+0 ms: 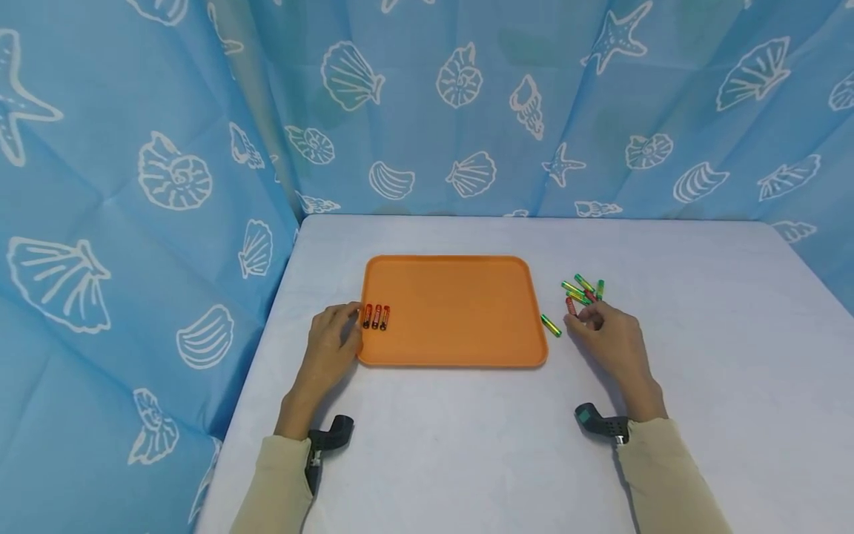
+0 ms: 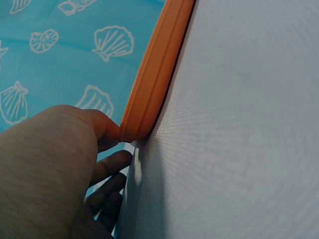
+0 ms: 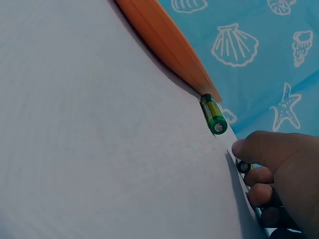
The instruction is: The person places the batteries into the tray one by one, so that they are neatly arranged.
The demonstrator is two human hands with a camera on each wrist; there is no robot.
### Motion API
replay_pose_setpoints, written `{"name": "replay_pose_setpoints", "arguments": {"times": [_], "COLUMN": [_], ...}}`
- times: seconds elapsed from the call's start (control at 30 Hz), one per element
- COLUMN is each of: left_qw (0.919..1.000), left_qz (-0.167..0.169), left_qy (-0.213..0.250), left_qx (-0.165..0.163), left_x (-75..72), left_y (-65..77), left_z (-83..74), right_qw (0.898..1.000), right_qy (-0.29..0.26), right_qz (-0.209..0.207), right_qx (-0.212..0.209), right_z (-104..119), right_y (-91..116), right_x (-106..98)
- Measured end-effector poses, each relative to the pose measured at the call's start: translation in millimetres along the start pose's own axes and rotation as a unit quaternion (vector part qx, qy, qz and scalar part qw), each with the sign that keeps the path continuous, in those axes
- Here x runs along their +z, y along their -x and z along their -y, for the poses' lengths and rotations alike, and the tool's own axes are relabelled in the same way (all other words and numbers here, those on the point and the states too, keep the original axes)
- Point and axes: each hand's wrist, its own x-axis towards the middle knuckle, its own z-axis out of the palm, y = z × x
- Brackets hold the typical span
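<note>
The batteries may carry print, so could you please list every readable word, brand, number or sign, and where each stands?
No text can be read in any view.
Green battery beside the orange tray: any print is too blurred.
Red batteries on the tray, and the battery pile by the right hand: too small.
Blue curtain: shell and starfish drawings, no lettering visible.

Two plain beige sleeves [image 1: 670, 478], each with a black, curved, blunt-ended wrist mount [image 1: 335, 432]; the right mount [image 1: 608, 426] bears a small teal patch [image 1: 583, 417].
</note>
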Motion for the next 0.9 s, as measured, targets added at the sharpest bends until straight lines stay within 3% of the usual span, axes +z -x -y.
{"name": "replay_pose_setpoints", "arguments": {"times": [0.27,0.63,0.9], "left_qw": [1.0,1.0,1.0], "left_qz": [-0.001,-0.005,0.0], "left_qy": [0.001,0.003,-0.001], "left_qx": [0.0,0.004,0.006], "left_x": [-1.1,-1.6,-0.1], "left_y": [0.7,-1.8,1.3], "left_z": [-0.3,0.6,2.4], "right_qw": [0.992,0.978,0.973], "right_qy": [-0.044,-0.053,-0.035], "right_qz": [0.095,0.146,0.173], "right_qx": [-0.074,-0.142,-0.151], "right_z": [-11.2,-22.0,-22.9], "right_y": [-8.8,-33.7,-37.6], "right_x": [-18.2,-18.3,-19.4]}}
